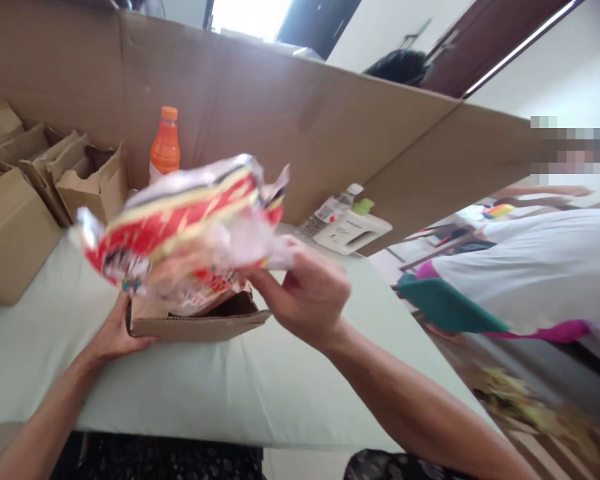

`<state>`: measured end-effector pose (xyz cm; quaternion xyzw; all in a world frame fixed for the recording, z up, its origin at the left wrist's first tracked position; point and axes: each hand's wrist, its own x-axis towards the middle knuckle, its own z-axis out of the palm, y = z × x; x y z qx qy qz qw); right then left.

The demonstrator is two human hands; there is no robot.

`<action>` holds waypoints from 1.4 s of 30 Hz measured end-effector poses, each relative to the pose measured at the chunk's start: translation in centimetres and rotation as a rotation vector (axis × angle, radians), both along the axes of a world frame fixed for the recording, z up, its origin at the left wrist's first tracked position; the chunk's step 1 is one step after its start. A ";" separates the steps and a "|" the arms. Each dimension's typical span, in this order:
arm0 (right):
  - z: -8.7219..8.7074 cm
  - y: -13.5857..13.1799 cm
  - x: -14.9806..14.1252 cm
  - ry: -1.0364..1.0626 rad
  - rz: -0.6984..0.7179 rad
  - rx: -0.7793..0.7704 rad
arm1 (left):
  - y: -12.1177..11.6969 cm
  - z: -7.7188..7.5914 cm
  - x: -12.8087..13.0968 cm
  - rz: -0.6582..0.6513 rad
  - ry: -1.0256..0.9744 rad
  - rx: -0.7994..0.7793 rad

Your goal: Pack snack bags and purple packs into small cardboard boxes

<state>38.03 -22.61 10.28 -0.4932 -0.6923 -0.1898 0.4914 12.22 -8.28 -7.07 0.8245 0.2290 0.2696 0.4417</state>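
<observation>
Right hand [313, 290]: closed, with the near corner of a red and white packet [180, 233] pinched between thumb and fingers. Left hand [115, 337]: closed on the left end of an open box [195, 330], thumb along its front face. The packet, the thing being handled, is held over the box, part of the opening hidden by it. It is blurred; whether the rim is touched by it cannot be told, nor whether it is sealed.

Risks, as judged: the packet is gripped at one corner only, so slipping or tearing is possible there if its weight is swung. The crumpled film could be snagged on the box's raised flap edge. The box, steadied from one end, could be twisted or slid over the cloth of the counter [205, 393] if it is pulled or pressed at the right. With a wide swing to the back, the orange bottle [165, 147] could be knocked.

Farther out: more boxes [10, 233] are stood at the left. A clear bottle [330, 210] and a white jug [353, 232] are placed together near the cardboard wall [280, 120]. A person in white [540, 267] is seen beyond, at right.
</observation>
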 end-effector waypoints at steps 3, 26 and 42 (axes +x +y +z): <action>0.5 -1.4 -0.1 -0.308 0.011 -0.081 | -0.1 0.0 -0.1 0.019 -0.023 -0.019; -0.2 -3.6 0.8 -0.338 -0.296 -0.278 | -1.6 9.0 -2.8 0.076 -0.235 0.359; 0.4 -4.2 1.6 -0.410 -0.197 -0.414 | -1.7 17.2 -0.4 -0.355 0.504 0.932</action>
